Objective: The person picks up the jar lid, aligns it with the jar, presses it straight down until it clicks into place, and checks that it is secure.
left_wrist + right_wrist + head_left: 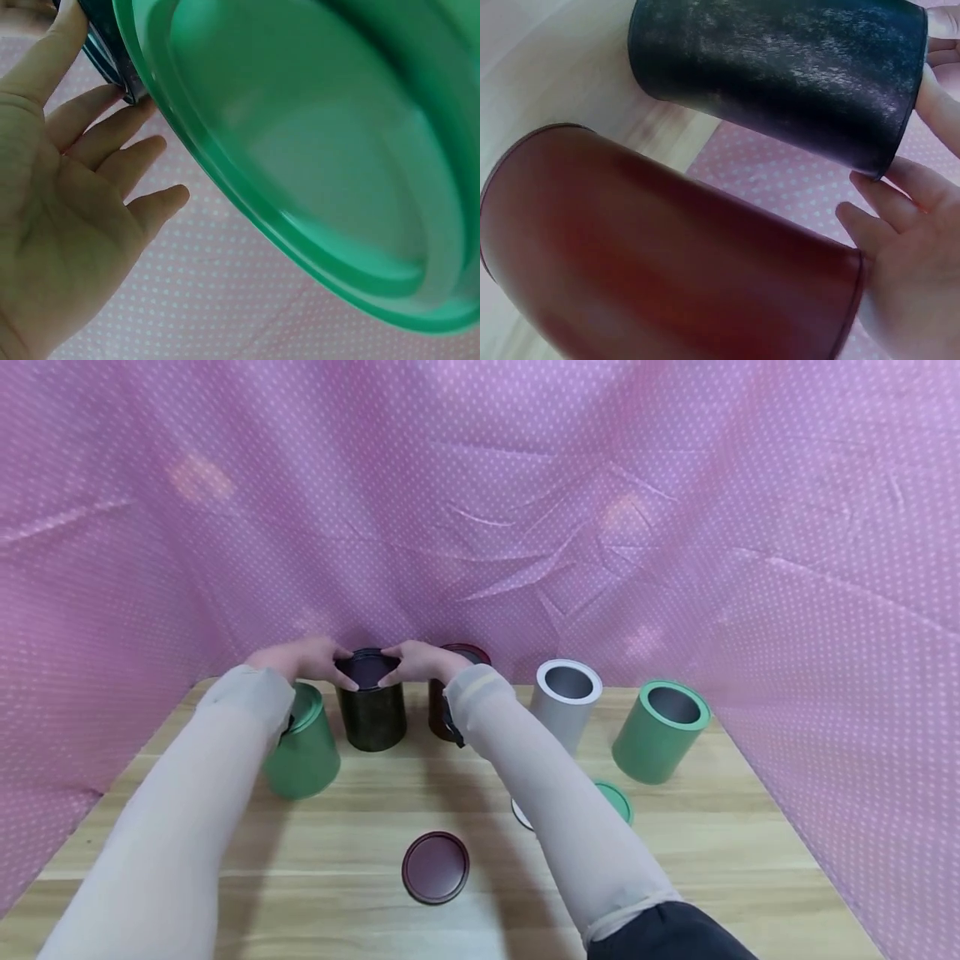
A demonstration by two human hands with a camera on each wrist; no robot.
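Observation:
At the back left stands a black can point(375, 722) with a dark lid point(369, 670) across its top. My left hand point(311, 658) holds the lid's edge from the left, thumb on the near side and fingers around the back. From the right, my right hand point(420, 662) grips the same rim, with its thumb toward me. In the right wrist view, fingertips point(866, 180) meet the black can's upper edge. Beneath my left wrist is a green can point(303, 764), its green lid point(300, 150) on. A dark red can point(675, 255) stands below my right hand, partly hidden by the arm.
A white can point(566, 702) and another green can point(660, 735) stand uncovered on the right. A dark red lid point(435, 868) lies at the front middle; a green lid point(615, 800) and a white lid point(519, 815) are partly behind my right arm. Pink dotted cloth point(480, 527) surrounds the wooden table point(735, 860).

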